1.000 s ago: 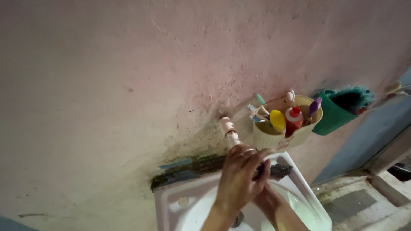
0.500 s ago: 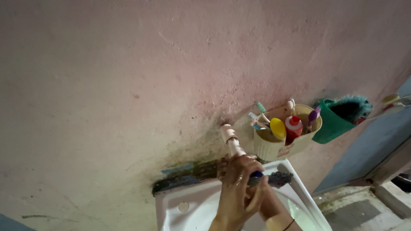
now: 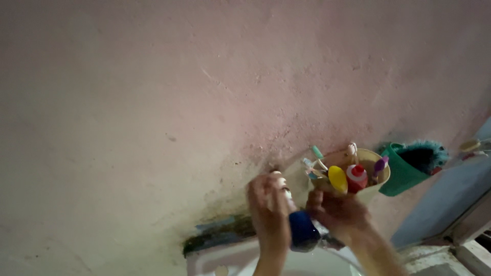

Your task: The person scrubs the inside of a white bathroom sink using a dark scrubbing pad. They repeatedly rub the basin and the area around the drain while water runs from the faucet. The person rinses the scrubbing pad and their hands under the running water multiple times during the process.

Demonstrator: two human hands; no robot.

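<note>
Both my hands are raised at the wall tap, blurred by motion. My left hand (image 3: 268, 207) wraps over the cream tap pipe (image 3: 286, 193), which it mostly hides. The tap's blue knob (image 3: 303, 231) shows between my hands, touching the left palm. My right hand (image 3: 335, 210) sits just right of the knob with curled fingers, in front of the lower part of a cream wall holder (image 3: 377, 185). Whether it grips anything is too blurred to tell. The white sink (image 3: 215, 260) lies below at the frame's bottom edge.
The cream holder carries toothbrushes, a yellow item (image 3: 337, 179) and a red-and-white tube (image 3: 356, 177). A green holder (image 3: 401, 176) with a teal brush (image 3: 427, 156) hangs to its right. The pink wall is stained dark (image 3: 220, 232) above the sink. A grey-blue panel (image 3: 450, 204) stands at right.
The view has tilted up, so the sink has dropped nearly out of frame. My hands have come apart at the tap, and the blue knob now shows between them.
</note>
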